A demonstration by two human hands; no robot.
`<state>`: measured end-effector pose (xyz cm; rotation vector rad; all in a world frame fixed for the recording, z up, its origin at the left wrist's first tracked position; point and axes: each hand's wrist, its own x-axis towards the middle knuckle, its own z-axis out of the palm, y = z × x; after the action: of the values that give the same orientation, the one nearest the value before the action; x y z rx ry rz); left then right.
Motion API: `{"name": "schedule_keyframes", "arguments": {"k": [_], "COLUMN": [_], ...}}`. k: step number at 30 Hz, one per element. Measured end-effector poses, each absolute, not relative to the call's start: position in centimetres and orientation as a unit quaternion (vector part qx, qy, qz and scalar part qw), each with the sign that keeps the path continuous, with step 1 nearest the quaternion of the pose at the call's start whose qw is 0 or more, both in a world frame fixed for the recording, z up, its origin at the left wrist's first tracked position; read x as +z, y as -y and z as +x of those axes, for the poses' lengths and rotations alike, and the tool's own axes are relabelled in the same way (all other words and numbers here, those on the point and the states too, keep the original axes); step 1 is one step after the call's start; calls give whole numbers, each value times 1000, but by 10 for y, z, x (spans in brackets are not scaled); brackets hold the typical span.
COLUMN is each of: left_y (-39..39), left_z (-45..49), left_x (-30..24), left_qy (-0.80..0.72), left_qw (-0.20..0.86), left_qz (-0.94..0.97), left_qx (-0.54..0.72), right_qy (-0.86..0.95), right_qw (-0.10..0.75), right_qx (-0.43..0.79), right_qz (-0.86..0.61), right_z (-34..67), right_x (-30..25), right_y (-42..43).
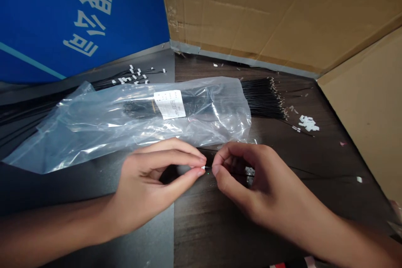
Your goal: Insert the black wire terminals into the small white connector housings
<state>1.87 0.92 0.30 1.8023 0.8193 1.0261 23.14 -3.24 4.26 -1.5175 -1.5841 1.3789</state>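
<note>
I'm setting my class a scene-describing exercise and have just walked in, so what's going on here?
A person's left hand pinches a small white piece, while the right hand pinches a thin dark wire close beside it; whether they are joined is too small to tell. Beyond the hands lies a clear plastic bag, with black wires fanning past its right end.

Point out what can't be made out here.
All in the head view:
Label: print too small to read.
White piece: mostly covered by the left fingers.
Shiny bit: partly hidden by the right hand.
Dark bundle: blurred by the creased plastic bag.
Red thing: cut off by the bottom edge.
</note>
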Motion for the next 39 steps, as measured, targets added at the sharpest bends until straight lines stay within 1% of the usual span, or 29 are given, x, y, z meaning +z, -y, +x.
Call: {"name": "schedule_keyframes", "arguments": {"k": [6, 10, 13, 20, 27, 32, 39], "left_y": [-8, -8, -10, -9, -10, -8, -8], "left_z": [15, 15, 16, 15, 15, 14, 15], "left_x": [4, 4, 5, 7, 7, 6, 8], "left_qy": [-304, -305, -302, -290, -286, -286, -291], "left_qw": [421, 430, 442, 432, 425, 430, 428], "left_qz": [745, 738, 729, 735, 735, 733, 733], "left_qx": [419, 421, 426, 435, 444, 443, 441], "right_qy": [560, 561, 564, 560, 499, 495, 501], "right_qw": [278, 291, 282, 268, 307, 327, 325], "right_qx": [554, 552, 552, 571, 629, 628, 622], "right_qz": [-549, -544, -546, -537, -511, -504, -506], "right_z": [229, 228, 228, 227, 221, 221, 224], "right_x": [43, 45, 45, 43, 40, 37, 36], "right_y": [29, 30, 30, 29, 28, 28, 31]}}
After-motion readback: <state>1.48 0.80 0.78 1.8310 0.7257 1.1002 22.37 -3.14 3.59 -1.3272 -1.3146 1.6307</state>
